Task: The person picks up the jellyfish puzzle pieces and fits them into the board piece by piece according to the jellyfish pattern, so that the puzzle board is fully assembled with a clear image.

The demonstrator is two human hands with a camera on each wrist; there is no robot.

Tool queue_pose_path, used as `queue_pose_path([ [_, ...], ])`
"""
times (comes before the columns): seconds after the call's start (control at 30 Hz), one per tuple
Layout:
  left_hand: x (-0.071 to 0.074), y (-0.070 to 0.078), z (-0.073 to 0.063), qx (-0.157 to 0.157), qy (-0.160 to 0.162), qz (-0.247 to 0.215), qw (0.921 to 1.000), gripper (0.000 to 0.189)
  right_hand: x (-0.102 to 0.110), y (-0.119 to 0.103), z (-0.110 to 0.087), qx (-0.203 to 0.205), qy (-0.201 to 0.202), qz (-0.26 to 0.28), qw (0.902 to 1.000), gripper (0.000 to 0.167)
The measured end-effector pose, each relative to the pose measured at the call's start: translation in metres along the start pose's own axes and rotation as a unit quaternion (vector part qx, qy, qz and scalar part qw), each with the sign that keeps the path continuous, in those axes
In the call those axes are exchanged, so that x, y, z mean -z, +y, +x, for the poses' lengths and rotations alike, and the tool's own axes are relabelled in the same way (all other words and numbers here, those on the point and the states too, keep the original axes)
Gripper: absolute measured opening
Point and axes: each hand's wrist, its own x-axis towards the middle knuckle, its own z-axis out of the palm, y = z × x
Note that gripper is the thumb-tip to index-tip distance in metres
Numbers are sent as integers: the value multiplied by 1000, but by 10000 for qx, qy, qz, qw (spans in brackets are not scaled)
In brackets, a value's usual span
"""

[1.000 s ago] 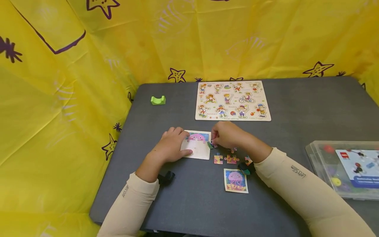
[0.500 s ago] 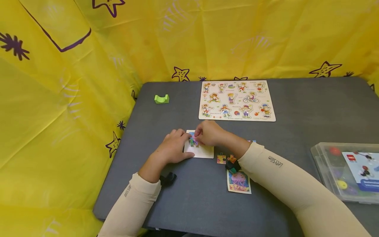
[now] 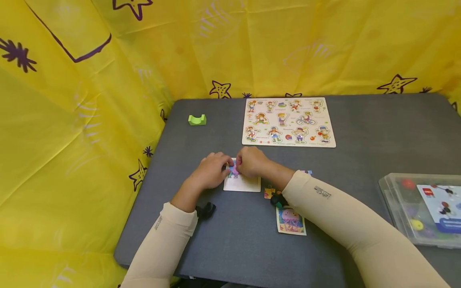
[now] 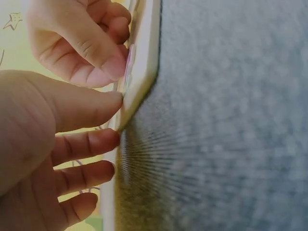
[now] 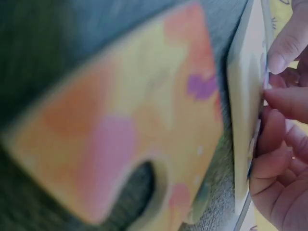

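Observation:
A pale jigsaw board point(image 3: 243, 186) lies flat on the grey table, pink and blue jellyfish pieces point(image 3: 233, 172) on its far part. My left hand point(image 3: 212, 170) is at its left edge, thumb tip at the pieces, other fingers loosely bent along the rim. Over the board's far half, my right hand point(image 3: 252, 161) pinches a puzzle piece point(image 4: 129, 65), seen edge-on in the left wrist view and mostly covered by fingers. Near the right wrist lies a loose yellow-orange puzzle piece point(image 5: 144, 86), large in the right wrist view. A jellyfish picture card point(image 3: 291, 222) lies nearer to me.
Behind the hands is a wooden board with sports figures point(image 3: 282, 120). A green notched block point(image 3: 197, 120) stands at the back left, and a clear plastic box point(image 3: 399, 218) at the right. Another loose piece point(image 3: 307, 172) shows beyond the right sleeve. Yellow cloth point(image 3: 216, 48) hangs behind the table.
My right hand has carried a puzzle piece leftward from beside the board to over its far part. The left thumb has shifted from the near part of the board up to the pieces.

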Motion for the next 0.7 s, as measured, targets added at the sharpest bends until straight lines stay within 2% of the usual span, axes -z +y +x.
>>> queue_pose_path([
  [0.2, 0, -4, 6, 52, 25, -120, 9999, 15, 6, 0, -1, 0, -85, -5, 10000, 14],
  [0.37, 0, -1, 8, -162, 2, -8, 9999, 16, 19, 10, -14, 216, 63, -192, 9996, 5],
  [0.43, -1, -1, 8, -244, -34, -74, 9997, 20, 27, 16, -24, 251, -52, -401, 9989, 4],
  [0.6, -2, 1, 7, -345, -201, -229, 9989, 34, 48, 34, -52, -5, -630, -1081, 9921, 20],
  [0.7, -1, 1, 7, -377, -313, -136, 9987, 38, 54, 47, -69, -240, -729, -1292, 9886, 32],
])
